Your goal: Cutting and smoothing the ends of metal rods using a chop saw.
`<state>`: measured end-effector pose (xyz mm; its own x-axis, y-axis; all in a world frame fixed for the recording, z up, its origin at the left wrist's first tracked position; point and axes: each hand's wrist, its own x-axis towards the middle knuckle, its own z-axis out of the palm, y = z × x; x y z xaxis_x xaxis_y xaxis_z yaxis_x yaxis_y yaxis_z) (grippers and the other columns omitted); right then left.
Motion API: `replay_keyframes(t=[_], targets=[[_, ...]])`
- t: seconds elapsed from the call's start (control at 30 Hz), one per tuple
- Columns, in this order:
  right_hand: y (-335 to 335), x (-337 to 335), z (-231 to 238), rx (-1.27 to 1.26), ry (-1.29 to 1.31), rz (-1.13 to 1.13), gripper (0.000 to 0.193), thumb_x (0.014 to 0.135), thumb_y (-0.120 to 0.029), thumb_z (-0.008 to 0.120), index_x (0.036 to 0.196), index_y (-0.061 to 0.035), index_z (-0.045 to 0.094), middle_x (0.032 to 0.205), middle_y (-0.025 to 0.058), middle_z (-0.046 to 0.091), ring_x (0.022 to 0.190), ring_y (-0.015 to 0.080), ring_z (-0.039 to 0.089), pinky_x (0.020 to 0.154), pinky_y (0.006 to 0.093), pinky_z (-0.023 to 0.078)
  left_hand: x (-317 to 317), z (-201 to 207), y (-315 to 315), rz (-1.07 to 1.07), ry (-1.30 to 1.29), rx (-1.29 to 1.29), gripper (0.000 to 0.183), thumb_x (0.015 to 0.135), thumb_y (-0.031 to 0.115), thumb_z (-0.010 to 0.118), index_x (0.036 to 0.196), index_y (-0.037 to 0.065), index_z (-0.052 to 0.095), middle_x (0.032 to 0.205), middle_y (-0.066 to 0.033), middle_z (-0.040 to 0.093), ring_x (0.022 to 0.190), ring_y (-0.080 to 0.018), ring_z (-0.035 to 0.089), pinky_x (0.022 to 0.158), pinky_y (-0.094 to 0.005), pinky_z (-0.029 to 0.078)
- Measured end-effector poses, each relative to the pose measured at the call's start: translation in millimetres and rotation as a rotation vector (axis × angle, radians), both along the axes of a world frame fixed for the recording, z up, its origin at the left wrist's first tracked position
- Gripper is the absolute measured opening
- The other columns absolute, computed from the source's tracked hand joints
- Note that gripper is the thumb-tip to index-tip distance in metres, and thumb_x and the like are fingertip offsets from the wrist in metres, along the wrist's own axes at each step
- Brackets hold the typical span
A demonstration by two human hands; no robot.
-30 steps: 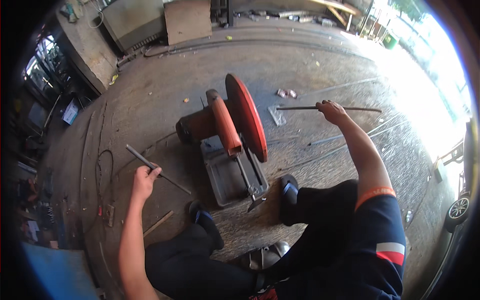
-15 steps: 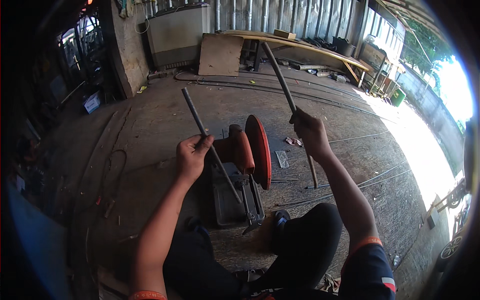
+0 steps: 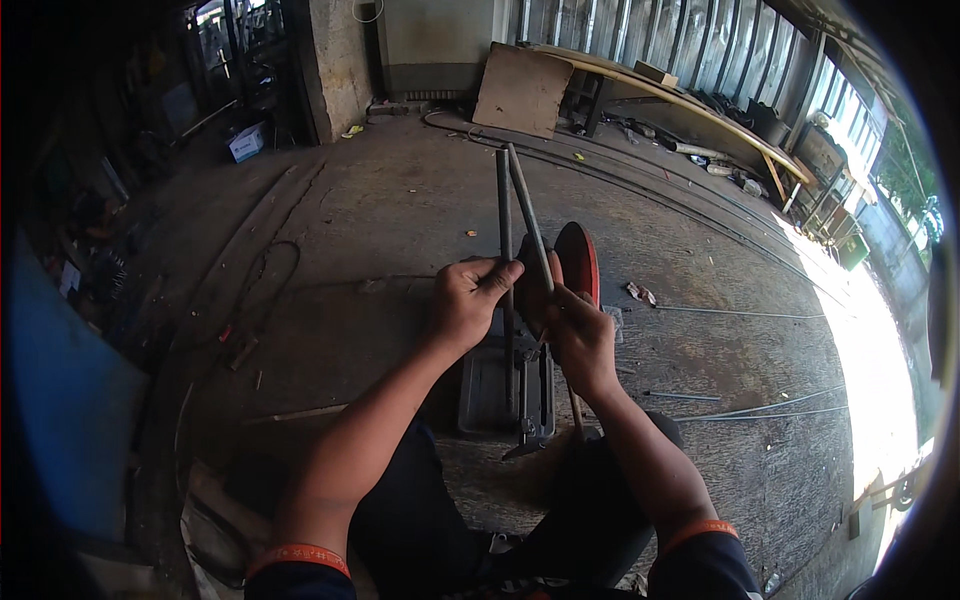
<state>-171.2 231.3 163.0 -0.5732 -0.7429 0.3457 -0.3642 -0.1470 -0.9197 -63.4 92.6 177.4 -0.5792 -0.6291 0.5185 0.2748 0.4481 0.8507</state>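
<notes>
Left rod (image 3: 504, 205) upright, right rod (image 3: 530, 216) aslant.

The left hand (image 3: 468, 304) holds a gray rod (image 3: 504, 205), the right hand (image 3: 584, 338) another rod (image 3: 527, 210), tops close together, near a red chop saw (image 3: 588, 262).

Beyond a worn grey-brown floor (image 3: 385, 205) rises a silvery corrugated metal wall (image 3: 650, 35), with a long wooden bench (image 3: 690, 101) before it, a brown rectangular board (image 3: 520, 90) standing at the bench's left end, a rough concrete pillar (image 3: 344, 70) farther left, and bright sunlight (image 3: 868, 370) at right.
</notes>
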Motion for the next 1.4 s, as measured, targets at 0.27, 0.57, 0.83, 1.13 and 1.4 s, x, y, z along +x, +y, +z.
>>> replay_keyframes(t=[0.27,0.57,0.83,1.13,1.4], targets=[[-4,18,-7,-0.087,-0.106,0.009,0.036,0.089,0.002,0.054,0.125,-0.0008,0.059,0.089,0.0048,0.055,0.079,0.0096,0.053,0.07,0.0242,0.045,-6,-4,6,0.03,0.046,0.012,0.035,0.093,0.028,0.062,0.074,-0.002,0.063,0.057,0.0022,0.048,0.058,-0.0063,0.04,0.054,-0.0273,0.036],[-9,16,-18,-0.055,-0.063,-0.008,0.036,0.088,0.002,0.055,0.123,-0.0009,0.06,0.093,0.0081,0.058,0.085,0.0134,0.055,0.076,0.0266,0.045,-3,0,9,0.052,-0.007,-0.089,0.035,0.093,0.025,0.062,0.073,-0.003,0.063,0.056,-0.0011,0.05,0.057,-0.0073,0.043,0.054,-0.0289,0.037],[-5,18,-18,-0.047,0.013,-0.038,0.036,0.088,0.0,0.056,0.123,-0.0028,0.061,0.092,0.0106,0.058,0.084,0.0164,0.056,0.077,0.0284,0.045,-3,2,14,0.014,0.01,-0.055,0.035,0.093,0.023,0.062,0.071,-0.003,0.061,0.055,-0.0004,0.048,0.056,-0.0065,0.04,0.052,-0.0281,0.035],[-6,19,-21,-0.046,-0.043,0.011,0.035,0.089,-0.002,0.056,0.123,-0.0044,0.061,0.091,0.0107,0.058,0.085,0.0175,0.057,0.079,0.0288,0.045,-6,-6,10,-0.014,0.041,-0.041,0.037,0.093,0.026,0.062,0.068,-0.002,0.058,0.056,0.0027,0.044,0.056,-0.0055,0.038,0.051,-0.027,0.033],[-6,17,-21,-0.025,-0.039,0.039,0.033,0.089,-0.004,0.056,0.122,-0.0037,0.061,0.094,0.0116,0.058,0.089,0.0185,0.057,0.081,0.0296,0.045,-4,-5,11,-0.028,0.029,-0.052,0.038,0.093,0.027,0.063,0.066,0.0,0.057,0.057,0.0029,0.044,0.058,-0.005,0.038,0.052,-0.0268,0.033]])
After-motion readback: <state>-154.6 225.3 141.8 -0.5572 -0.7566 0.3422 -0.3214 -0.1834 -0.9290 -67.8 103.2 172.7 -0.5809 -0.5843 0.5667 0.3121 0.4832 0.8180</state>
